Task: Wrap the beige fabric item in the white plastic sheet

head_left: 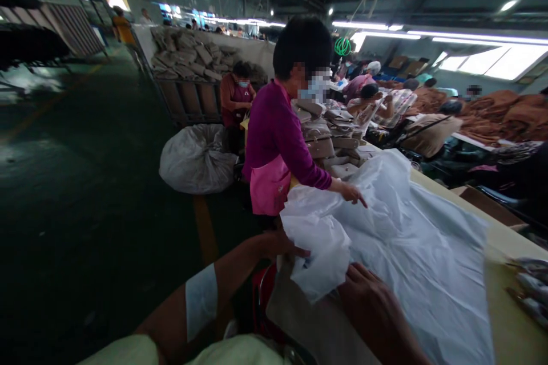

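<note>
A thin white plastic sheet [432,251] lies spread and wrinkled over the table, its near left corner bunched up. My left hand [282,244] grips that bunched edge, thumb on top and the other fingers mostly hidden beneath. Closed at the sheet's near edge is my right hand [368,291], its fingertips pressed on the plastic. Under both hands, a flat beige-grey piece [308,313] shows at the table's near end; its kind is unclear. Across the sheet, a co-worker's hand [353,193] points a finger down at the plastic.
The co-worker in a purple top [274,125] stands at the table's left side. Beige bags [319,145] are heaped farther along the yellow tabletop [509,296]. A stuffed white sack [194,159] sits on the floor, before a large bin [184,97] of beige items.
</note>
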`<state>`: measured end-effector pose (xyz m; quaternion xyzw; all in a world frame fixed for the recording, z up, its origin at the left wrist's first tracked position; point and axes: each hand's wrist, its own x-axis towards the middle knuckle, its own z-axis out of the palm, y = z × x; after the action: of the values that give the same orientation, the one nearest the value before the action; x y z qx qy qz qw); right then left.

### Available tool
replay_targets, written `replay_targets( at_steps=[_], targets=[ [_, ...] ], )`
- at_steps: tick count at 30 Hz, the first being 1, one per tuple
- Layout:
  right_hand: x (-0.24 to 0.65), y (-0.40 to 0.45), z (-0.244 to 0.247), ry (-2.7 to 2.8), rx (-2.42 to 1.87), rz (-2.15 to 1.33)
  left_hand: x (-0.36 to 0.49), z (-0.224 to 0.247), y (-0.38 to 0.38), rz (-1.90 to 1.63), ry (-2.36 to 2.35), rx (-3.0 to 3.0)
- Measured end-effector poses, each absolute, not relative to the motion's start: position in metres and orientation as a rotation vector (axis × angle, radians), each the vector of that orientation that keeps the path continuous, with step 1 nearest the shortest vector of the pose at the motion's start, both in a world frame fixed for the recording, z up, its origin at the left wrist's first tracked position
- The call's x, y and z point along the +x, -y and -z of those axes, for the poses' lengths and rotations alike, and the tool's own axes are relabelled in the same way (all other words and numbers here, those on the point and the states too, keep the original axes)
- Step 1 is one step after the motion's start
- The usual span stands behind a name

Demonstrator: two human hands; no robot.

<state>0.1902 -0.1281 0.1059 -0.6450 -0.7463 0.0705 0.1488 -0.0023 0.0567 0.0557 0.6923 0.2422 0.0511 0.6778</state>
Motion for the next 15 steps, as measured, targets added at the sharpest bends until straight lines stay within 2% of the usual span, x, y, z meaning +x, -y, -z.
replay_targets(
  at_steps=[2,4,8,12,15],
  targets=[
    [0.201,0.140,-0.111,2.210,-1.871,-0.064,-0.019,-0.063,-0.062,-0.003,-0.389,1.423],
    [0.206,0.143,-0.110,2.251,-1.876,0.005,-0.030,-0.075,-0.059,-0.050,-0.335,1.471],
    [0.201,0.132,-0.103,2.273,-1.827,-0.081,-0.012,-0.100,-0.024,-0.469,-0.534,1.829],
    [0.202,0.124,-0.099,2.177,-1.784,-0.169,0.035,-0.102,0.015,-0.579,-0.694,2.046],
    [0.220,0.128,-0.101,2.055,-1.752,-0.332,0.052,-0.091,0.024,-0.560,-0.539,2.195]
  ],
)
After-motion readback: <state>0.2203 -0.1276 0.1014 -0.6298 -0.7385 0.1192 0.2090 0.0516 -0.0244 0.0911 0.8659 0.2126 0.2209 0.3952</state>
